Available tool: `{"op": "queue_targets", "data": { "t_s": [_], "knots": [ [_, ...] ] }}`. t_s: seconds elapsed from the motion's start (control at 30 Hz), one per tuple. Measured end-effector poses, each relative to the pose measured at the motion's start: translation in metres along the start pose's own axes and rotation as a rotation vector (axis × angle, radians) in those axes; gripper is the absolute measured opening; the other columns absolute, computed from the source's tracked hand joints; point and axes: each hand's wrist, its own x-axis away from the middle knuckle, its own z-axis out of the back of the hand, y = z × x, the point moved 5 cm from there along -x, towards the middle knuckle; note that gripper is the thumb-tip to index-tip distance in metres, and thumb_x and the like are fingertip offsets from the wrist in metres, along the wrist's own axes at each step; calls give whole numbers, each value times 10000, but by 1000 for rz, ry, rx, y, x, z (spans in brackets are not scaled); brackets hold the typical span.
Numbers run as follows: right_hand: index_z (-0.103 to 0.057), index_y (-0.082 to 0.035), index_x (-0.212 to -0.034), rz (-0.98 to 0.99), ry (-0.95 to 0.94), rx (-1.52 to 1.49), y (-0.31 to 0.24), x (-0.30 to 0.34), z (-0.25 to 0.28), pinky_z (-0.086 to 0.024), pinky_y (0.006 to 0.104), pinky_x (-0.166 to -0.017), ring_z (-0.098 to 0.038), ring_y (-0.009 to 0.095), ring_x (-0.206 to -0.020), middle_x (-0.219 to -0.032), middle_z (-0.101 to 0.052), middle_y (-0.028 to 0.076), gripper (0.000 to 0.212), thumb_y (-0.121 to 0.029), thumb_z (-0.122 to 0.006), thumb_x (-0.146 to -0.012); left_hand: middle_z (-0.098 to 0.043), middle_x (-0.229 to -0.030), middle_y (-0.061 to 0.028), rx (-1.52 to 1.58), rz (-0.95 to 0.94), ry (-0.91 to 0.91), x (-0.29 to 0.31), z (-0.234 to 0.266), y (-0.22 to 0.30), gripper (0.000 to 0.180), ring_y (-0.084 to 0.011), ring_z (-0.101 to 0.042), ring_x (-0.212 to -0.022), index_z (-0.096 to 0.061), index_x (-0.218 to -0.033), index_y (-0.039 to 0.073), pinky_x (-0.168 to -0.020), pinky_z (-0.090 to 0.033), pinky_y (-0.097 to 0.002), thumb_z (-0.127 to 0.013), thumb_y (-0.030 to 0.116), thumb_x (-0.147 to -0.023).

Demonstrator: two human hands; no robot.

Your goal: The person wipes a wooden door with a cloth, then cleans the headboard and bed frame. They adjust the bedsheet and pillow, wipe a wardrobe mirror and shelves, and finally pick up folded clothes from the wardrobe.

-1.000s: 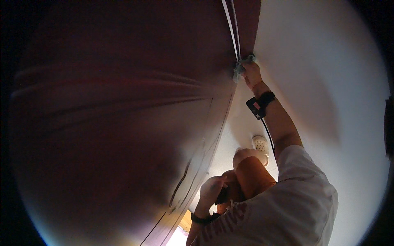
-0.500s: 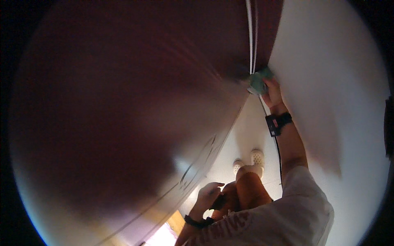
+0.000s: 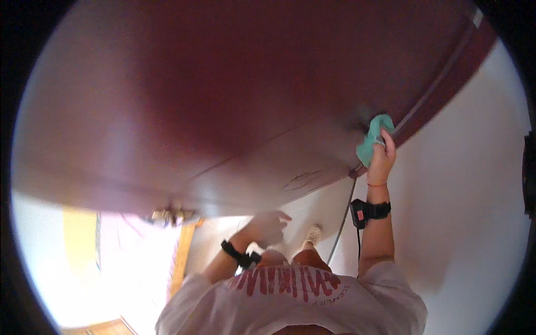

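Observation:
My right hand (image 3: pixel 382 159) is closed on a green cloth (image 3: pixel 375 137), pressed against a dark red door (image 3: pixel 234 95) near its right edge, by the frame. Part of the cloth is bunched under my fingers. Lower and further left, my left hand (image 3: pixel 267 228) is in front of my body, blurred by motion. Its fingers look loosely stretched, with nothing visible in them. Both wrists wear black straps.
A metallic door handle (image 3: pixel 173 216) sticks out near the door's left edge. White wall (image 3: pixel 452 184) runs along the right side. A dark cable or seam (image 3: pixel 340 226) runs down beside my right arm. Bright room with pink bedding (image 3: pixel 134 245) lies at lower left.
My view has turned, so the door handle and the room at left now show. My right hand with the cloth sits lower on the door. My left hand has risen slightly.

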Motion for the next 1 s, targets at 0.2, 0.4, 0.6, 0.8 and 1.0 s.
{"op": "queue_targets", "data": {
  "t_s": [0.2,0.4,0.6,0.8,1.0],
  "knots": [
    [-501,-27,-1223,164,-419,150,-3,102,-45,-425,320,-887,-544,220,-1039,-1179,-556,123,371,-163,-516,-878,-610,-772,-19,197,295,110,25,10,-34,216,-84,-565,-697,-610,-1091,51,-638,-472,-247,-585,137,-894],
    [-457,-106,-1283,298,-794,418,-37,145,-99,-505,406,-732,-626,354,-893,-1026,-634,174,475,-267,-589,-856,-636,-820,-39,212,216,170,15,3,-27,203,-102,-614,-775,-612,-1078,46,-672,-484,-254,-571,129,-898],
    [-465,-84,-1221,201,-616,959,8,102,-112,-520,445,-685,-633,382,-801,-891,-651,198,465,-340,-584,-852,-631,-801,-26,226,281,300,19,18,-24,215,-74,-569,-708,-629,-1081,66,-648,-474,-242,-583,116,-878],
    [-480,-61,-1040,154,-631,1036,27,72,-106,-492,456,-723,-621,374,-867,-939,-657,158,319,-297,-580,-850,-653,-904,-58,131,190,441,14,30,-53,309,-158,-609,-809,-593,-1135,88,-729,-482,-289,-635,147,-835],
    [-497,-59,-1079,15,-741,1053,23,83,-90,-480,451,-766,-610,377,-896,-962,-644,180,348,-288,-599,-838,-632,-1060,-87,173,48,524,-26,50,-37,429,-178,-596,-977,-497,-1241,82,-736,-479,-280,-635,122,-836]
  ]
}}
